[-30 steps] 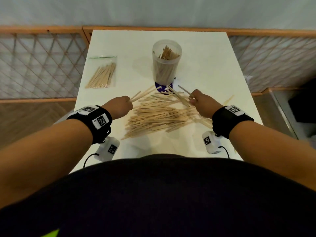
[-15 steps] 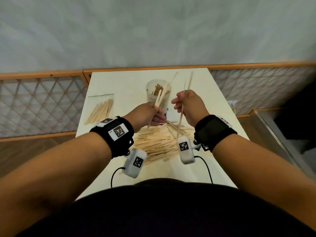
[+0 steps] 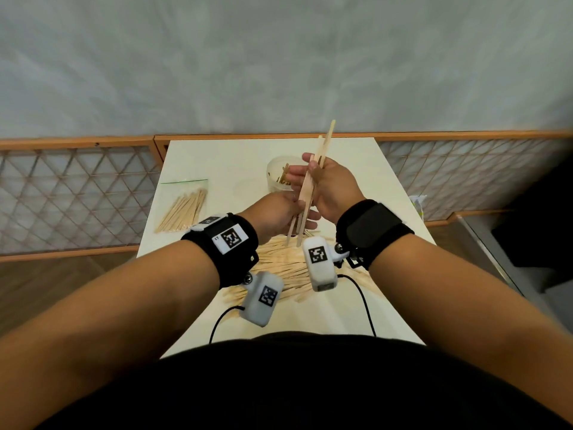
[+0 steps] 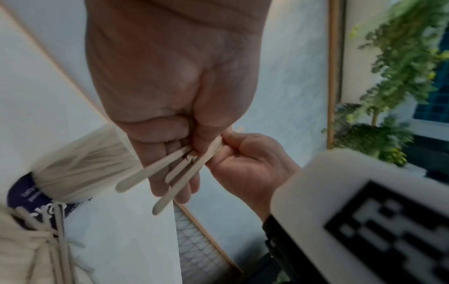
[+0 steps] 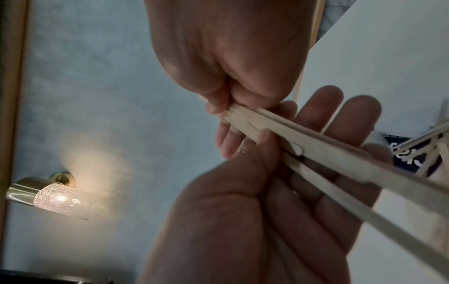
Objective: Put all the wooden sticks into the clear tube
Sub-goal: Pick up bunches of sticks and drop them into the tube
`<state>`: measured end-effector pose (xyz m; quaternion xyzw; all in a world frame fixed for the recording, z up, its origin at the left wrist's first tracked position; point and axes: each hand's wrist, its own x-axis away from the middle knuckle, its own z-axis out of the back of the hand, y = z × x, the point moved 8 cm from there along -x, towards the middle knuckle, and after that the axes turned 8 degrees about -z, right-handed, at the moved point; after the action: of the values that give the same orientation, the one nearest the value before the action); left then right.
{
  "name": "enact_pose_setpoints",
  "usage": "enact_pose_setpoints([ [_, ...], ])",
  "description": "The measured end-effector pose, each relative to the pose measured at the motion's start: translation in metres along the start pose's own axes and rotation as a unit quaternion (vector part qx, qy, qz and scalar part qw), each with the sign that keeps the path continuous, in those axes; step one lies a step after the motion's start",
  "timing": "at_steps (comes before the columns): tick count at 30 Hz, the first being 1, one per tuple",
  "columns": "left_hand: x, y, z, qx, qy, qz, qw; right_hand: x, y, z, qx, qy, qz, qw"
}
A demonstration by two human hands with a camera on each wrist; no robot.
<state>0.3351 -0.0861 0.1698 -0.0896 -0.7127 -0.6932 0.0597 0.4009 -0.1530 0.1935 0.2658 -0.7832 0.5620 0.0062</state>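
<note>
Both hands are raised above the white table [image 3: 217, 159], holding one bundle of wooden sticks [image 3: 327, 144] upright between them. My right hand [image 3: 333, 187] pinches the sticks [image 5: 316, 146] near their middle. My left hand [image 3: 279, 212] holds their lower part, its thumb pressing them against the fingers [image 5: 340, 119]. In the left wrist view the stick ends [image 4: 184, 178] jut out below my left hand [image 4: 170, 96], with the right hand [image 4: 248, 159] beside it. The clear tube [image 3: 274, 172] stands just behind the hands, partly filled with sticks. A loose pile of sticks [image 3: 279, 262] lies beneath the wrists.
A clear zip bag of sticks [image 3: 183, 209] lies at the table's left side. A purple label [image 4: 21, 192] sits under the tube [image 4: 80, 169]. Wooden lattice railings [image 3: 77, 193] flank the table, with a grey wall behind. Cables run off the wrist cameras at the near edge.
One second ago each hand was picking sticks off the pile. They lifted them, then came together, so the two handfuls now form one bundle. The head camera tilted upward.
</note>
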Motion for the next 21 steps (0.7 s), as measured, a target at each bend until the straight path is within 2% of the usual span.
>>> enact_pose_setpoints([
  [4, -0.007, -0.013, 0.009, 0.143, 0.066, 0.027, 0.987, 0.004, -0.034, -0.01, 0.074, 0.015, 0.082, 0.994],
  [7, -0.005, -0.027, 0.009, 0.26, 0.114, 0.11, 0.952, 0.009, -0.066, -0.019, 0.084, 0.024, 0.147, 0.985],
  [9, -0.002, -0.028, 0.003, 0.331, 0.119, 0.136, 0.926, 0.015, -0.073, -0.027, 0.084, -0.005, 0.158, 0.984],
  [11, -0.001, -0.021, -0.002, 0.386, 0.121, 0.13, 0.905, 0.022, -0.068, -0.036, 0.094, -0.046, 0.151, 0.983],
  [14, 0.0, -0.014, 0.0, 0.407, 0.136, 0.122, 0.895, 0.029, -0.06, -0.041, 0.137, -0.069, 0.166, 0.974],
  [18, 0.001, -0.016, 0.002, 0.382, 0.148, 0.13, 0.903, 0.03, -0.064, -0.041, 0.196, -0.074, 0.182, 0.961],
  [21, 0.002, -0.016, 0.001, 0.37, 0.146, 0.136, 0.907, 0.029, -0.065, -0.048, 0.283, -0.086, 0.173, 0.94],
])
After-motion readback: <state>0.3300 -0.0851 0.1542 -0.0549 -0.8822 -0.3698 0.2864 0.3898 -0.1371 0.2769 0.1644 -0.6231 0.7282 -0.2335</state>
